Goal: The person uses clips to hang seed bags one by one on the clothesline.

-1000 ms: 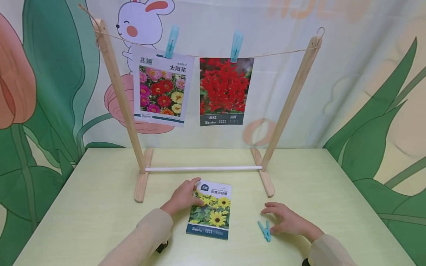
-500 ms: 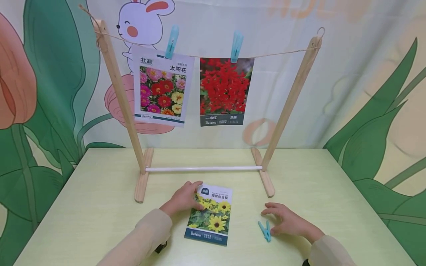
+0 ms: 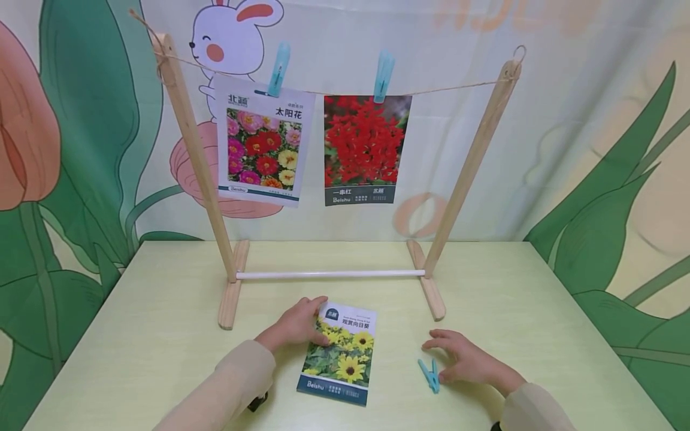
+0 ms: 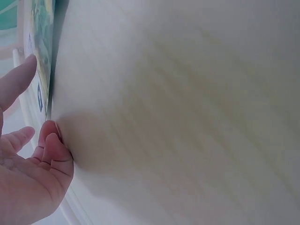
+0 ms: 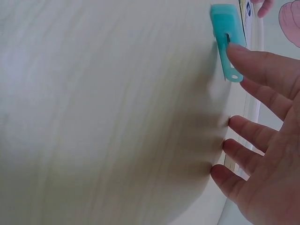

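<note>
A seed packet point(image 3: 345, 353) with yellow sunflowers on its face lies on the table in front of the rack. My left hand point(image 3: 295, 324) holds it at the upper left edge, thumb over its face; the left wrist view shows this thumb point(image 4: 21, 82) with the packet point(image 4: 43, 42) behind it. To the right, a blue clothespin point(image 3: 430, 376) stands with its two handles spread upward in the head view. My right hand point(image 3: 468, 361) is beside it, fingers spread and loosely bent. In the right wrist view the thumb overlaps the clothespin point(image 5: 228, 23); contact is hard to judge.
A wooden rack point(image 3: 196, 155) with a white crossbar point(image 3: 331, 275) stands behind the hands. From its string point(image 3: 458, 87), clothespins point(image 3: 278, 69) hold a multicoloured-flower packet point(image 3: 262, 146) and a red-flower packet point(image 3: 366, 146). A printed curtain point(image 3: 474, 36) hangs behind the table point(image 3: 135, 335).
The sunflower packet has shifted toward the front and slightly left, with my left hand still at its edge. My right hand and the clothespin have stayed almost in place.
</note>
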Motion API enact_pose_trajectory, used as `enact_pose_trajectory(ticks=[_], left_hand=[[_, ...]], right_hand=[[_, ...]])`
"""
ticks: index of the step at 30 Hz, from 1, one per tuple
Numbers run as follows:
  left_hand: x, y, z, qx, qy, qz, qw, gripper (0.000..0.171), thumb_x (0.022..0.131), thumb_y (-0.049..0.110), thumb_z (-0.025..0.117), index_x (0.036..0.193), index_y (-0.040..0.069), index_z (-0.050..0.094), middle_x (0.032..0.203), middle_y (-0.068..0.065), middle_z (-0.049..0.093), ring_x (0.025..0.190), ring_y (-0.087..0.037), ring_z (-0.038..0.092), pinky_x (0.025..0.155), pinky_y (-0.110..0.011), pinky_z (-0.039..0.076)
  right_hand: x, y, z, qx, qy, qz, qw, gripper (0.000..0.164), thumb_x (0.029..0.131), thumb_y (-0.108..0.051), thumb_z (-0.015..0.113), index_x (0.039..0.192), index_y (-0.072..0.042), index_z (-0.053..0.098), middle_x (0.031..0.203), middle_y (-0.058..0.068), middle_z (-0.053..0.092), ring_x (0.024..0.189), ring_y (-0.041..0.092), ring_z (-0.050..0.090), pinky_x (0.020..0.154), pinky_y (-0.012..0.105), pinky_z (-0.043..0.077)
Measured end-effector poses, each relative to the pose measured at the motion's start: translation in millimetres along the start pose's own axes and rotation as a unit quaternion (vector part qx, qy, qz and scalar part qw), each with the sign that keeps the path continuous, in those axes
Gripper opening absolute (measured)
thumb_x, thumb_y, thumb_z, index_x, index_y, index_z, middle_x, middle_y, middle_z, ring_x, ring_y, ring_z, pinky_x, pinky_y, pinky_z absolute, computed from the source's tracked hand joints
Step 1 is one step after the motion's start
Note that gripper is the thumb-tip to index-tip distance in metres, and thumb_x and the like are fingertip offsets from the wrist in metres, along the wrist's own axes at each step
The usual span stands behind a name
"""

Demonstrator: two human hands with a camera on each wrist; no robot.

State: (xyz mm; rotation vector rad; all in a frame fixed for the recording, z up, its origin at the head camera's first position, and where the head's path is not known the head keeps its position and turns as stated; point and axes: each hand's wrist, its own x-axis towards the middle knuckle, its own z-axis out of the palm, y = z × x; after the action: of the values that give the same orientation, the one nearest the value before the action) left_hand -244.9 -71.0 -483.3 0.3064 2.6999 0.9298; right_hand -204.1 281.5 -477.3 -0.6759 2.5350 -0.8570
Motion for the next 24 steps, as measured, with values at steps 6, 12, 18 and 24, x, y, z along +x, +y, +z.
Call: enact_pose_trajectory(ticks=[6, 12, 18, 24], left_hand=[[6.7, -3.0, -1.9, -0.035, 0.004, -0.009, 0.9993, 0.083, 0.066, 0.021, 0.077, 0.135, 0.008, 0.033, 0.093, -0.008, 0.052, 0.081, -0.018, 0.049, 0.075, -0.033, 0.043], [12.4, -3.2, -3.7, -0.061, -0.002, -0.029, 0.9977, 0.074, 0.069, 0.019, 0.074, 0.132, 0.007, 0.038, 0.079, -0.004, 0.047, 0.070, -0.016, 0.043, 0.064, -0.026, 0.034], [14.9, -1.2, -3.7, -0.061, -0.003, -0.048, 0.9969, 0.070, 0.069, 0.019, 0.074, 0.130, 0.008, 0.041, 0.079, -0.003, 0.047, 0.071, -0.016, 0.043, 0.065, -0.027, 0.033], [16.2, -0.5, -4.2, -0.059, -0.003, -0.054, 0.9968, 0.070, 0.069, 0.020, 0.075, 0.129, 0.007, 0.042, 0.078, -0.003, 0.046, 0.071, -0.016, 0.044, 0.065, -0.028, 0.033]], right_hand=[[-2, -1, 3, -0.005, 0.004, -0.003, 1.000, 0.058, 0.068, -0.012, 0.072, 0.122, -0.013, 0.051, 0.137, 0.024, 0.029, 0.124, 0.046, 0.022, 0.095, 0.065, 0.020], [-3, -3, 5, -0.016, 0.005, -0.021, 1.000, 0.060, 0.068, -0.009, 0.071, 0.124, -0.014, 0.049, 0.137, 0.025, 0.028, 0.124, 0.047, 0.022, 0.094, 0.066, 0.020], [-3, -4, 8, -0.033, 0.005, -0.040, 0.999, 0.059, 0.069, -0.008, 0.069, 0.124, -0.016, 0.050, 0.137, 0.024, 0.029, 0.124, 0.046, 0.022, 0.092, 0.066, 0.022], [-2, -3, 11, -0.055, 0.010, -0.055, 0.997, 0.058, 0.068, -0.009, 0.070, 0.123, -0.017, 0.052, 0.136, 0.024, 0.031, 0.124, 0.047, 0.022, 0.092, 0.066, 0.022]])
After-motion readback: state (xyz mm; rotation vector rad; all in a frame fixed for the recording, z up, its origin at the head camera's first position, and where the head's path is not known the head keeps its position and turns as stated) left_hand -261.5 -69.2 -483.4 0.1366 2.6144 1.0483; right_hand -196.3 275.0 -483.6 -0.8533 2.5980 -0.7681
